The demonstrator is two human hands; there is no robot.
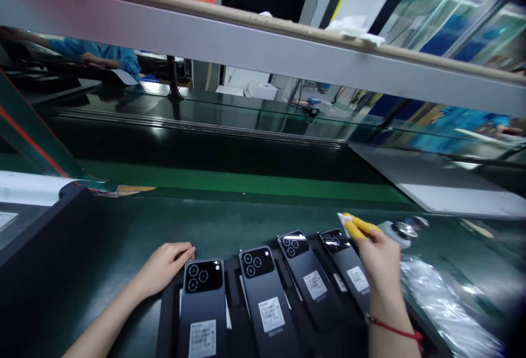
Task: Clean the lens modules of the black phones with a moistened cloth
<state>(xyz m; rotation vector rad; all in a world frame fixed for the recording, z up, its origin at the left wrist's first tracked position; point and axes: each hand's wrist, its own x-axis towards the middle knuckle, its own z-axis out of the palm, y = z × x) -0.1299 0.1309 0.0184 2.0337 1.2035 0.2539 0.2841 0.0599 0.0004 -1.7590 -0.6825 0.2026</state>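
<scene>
Beside phones (255,288), left hand (166,267) curled, right hand (380,257) pinching white scrap (342,220)

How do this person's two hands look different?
The right hand has yellow finger covers; the left hand shows none. The right hand pinches a small white piece by the rightmost phone; the left hand lies beside the leftmost phone, nothing visible in it. A red cord circles the right wrist; the left wrist is bare. Both are near phones.

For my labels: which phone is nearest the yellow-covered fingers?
The rightmost dark grey rectangular phone: yellow-covered fingers of the right hand sit by its camera end; the other three lie farther left.
</scene>
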